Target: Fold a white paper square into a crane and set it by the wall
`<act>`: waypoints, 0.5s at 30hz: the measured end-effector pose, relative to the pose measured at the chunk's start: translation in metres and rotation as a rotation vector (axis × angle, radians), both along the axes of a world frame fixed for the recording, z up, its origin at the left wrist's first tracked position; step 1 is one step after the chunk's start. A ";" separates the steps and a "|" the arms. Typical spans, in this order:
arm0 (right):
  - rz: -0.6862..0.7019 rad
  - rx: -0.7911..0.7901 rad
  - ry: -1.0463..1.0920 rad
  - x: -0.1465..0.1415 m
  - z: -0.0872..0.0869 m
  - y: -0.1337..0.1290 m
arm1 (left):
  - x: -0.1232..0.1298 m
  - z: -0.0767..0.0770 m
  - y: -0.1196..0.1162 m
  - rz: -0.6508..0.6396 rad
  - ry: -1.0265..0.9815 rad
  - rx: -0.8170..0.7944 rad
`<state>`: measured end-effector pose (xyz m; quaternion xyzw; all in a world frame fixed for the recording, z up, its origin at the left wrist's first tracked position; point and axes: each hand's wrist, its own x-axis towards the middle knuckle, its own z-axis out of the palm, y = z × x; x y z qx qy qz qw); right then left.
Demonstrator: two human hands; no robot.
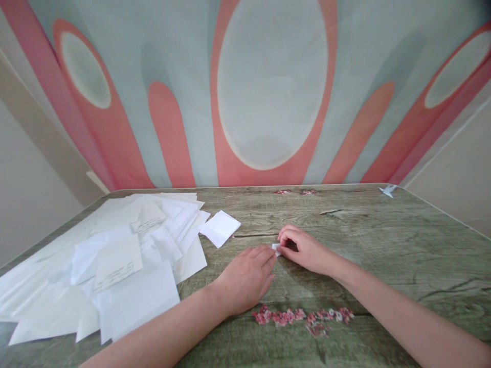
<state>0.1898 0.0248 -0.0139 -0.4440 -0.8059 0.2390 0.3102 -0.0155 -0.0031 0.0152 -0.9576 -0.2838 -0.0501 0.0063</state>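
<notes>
A small piece of white folded paper (275, 247) lies between my two hands, low over the wood-patterned table; only a bit of it shows. My right hand (301, 246) pinches its right end between thumb and index finger, the other fingers curled. From the other side my left hand (247, 273) rests palm down, fingers stretched out flat, their tips at the paper's left edge. What lies under those fingers is hidden. Just beyond my left hand sits a squarish stack of white paper (220, 228).
A spread heap of white sheets (141, 301) covers the table's left side, with some printed pieces (118, 260) on top. A small white folded paper figure (388, 190) sits at the far right corner. Behind the table (383, 245) hangs a pink and grey patterned backdrop (268, 176).
</notes>
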 end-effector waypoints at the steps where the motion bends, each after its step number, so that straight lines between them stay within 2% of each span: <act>1: 0.000 0.001 0.001 0.000 -0.001 0.000 | 0.000 0.000 0.000 -0.001 -0.002 -0.002; 15: -0.008 -0.010 0.004 -0.001 -0.002 0.000 | 0.003 0.004 0.001 0.007 -0.035 -0.016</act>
